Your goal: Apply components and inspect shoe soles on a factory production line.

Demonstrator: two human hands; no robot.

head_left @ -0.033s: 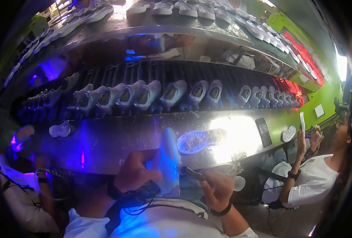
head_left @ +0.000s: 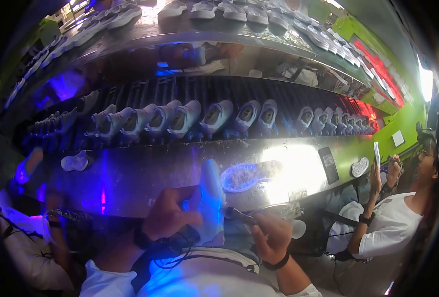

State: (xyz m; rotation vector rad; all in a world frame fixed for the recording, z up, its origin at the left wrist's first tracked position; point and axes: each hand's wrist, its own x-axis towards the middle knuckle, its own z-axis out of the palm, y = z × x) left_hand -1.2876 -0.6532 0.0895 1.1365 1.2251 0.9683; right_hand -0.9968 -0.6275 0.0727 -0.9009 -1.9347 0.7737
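Observation:
My left hand (head_left: 170, 214) is closed around the side of a pale shoe (head_left: 209, 195) lit blue, held toe away from me over the near table edge. In my right hand (head_left: 270, 235) is a dark-handled brush (head_left: 240, 216), its tip at the right side of the shoe; whether the bristles touch it I cannot tell. Just beyond the shoe, to the right, a shoe sole (head_left: 244, 177) lies on the metal table (head_left: 145, 173) with its textured inner side up.
Beyond the table a row of shoes (head_left: 214, 116) stands on a dark roller conveyor (head_left: 219, 86). Soles (head_left: 234, 12) line a shelf above. A phone (head_left: 328, 165) and sole (head_left: 360, 167) lie right, another sole (head_left: 75, 161) left. Co-workers (head_left: 387, 218) sit at both sides.
At the far left, a co-worker's lit shoe part has tilted and shifted slightly. My hands, the shoe and the brush have not visibly moved.

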